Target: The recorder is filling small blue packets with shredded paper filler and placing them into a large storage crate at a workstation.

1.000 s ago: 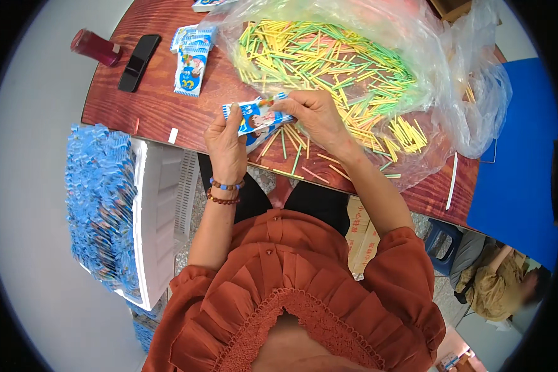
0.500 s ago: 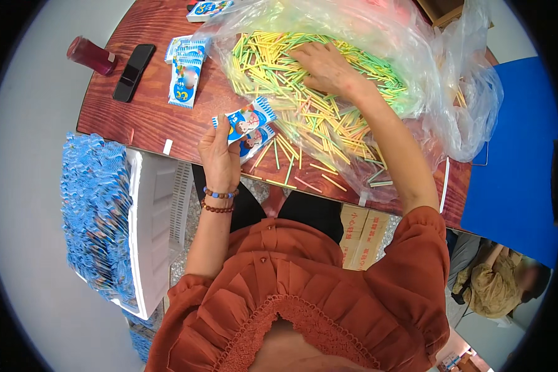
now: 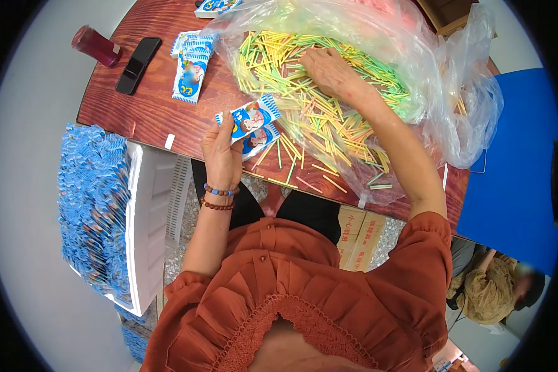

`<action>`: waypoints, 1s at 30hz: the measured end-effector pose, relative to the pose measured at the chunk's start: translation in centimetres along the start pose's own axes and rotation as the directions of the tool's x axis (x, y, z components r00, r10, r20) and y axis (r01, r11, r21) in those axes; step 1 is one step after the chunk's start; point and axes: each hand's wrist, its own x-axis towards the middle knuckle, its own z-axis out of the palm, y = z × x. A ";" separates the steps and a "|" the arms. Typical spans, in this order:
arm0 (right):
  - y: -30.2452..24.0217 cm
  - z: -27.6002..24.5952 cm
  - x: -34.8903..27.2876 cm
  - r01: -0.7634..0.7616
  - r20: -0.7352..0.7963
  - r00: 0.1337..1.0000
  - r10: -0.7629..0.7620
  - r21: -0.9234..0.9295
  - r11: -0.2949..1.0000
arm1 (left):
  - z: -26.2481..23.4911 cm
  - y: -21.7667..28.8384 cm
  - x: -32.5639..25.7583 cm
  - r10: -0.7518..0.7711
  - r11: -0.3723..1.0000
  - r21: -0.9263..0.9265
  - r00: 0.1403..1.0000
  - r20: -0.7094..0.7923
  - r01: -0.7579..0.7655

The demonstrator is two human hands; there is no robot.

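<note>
left hand [image 3: 222, 156] pinches one blue packet [image 3: 252, 117]; right hand [image 3: 332, 72] digs into the straws [image 3: 328, 118], fingers seemingly clenching; many filled packets [image 3: 93, 204] already stacked.

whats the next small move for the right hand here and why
Probably pinch one stick and bring it back to the packet. The right hand lies palm-down on the pile of yellow and green sticks in the plastic bag, while the left hand holds a blue-and-white packet up, waiting.

Small hand-packing workplace, likely home-based piecework.
A wooden table [image 3: 149, 111] bears a clear plastic bag [image 3: 452, 118] of yellow and green sticks [image 3: 328, 124]; a white crate [image 3: 146, 229] heaped with blue sachets [image 3: 93, 204] and cardboard cartons [image 3: 356, 235] stand beside it.
</note>
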 end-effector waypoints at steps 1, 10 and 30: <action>0.1 -0.2 0.0 -0.036 0.018 0.999 0.035 0.072 0.997 | 0.0 0.1 -0.1 0.002 1.000 0.000 1.000 0.000 -0.002; -0.3 -1.0 -0.7 -0.355 0.103 0.922 0.374 0.610 0.708 | 0.5 0.4 -0.2 0.006 1.000 0.000 1.000 -0.014 -0.006; -5.0 -3.4 -3.5 0.470 -0.026 0.797 0.603 0.654 -0.593 | 2.6 -2.0 1.8 -0.045 0.993 -0.100 0.992 0.116 0.057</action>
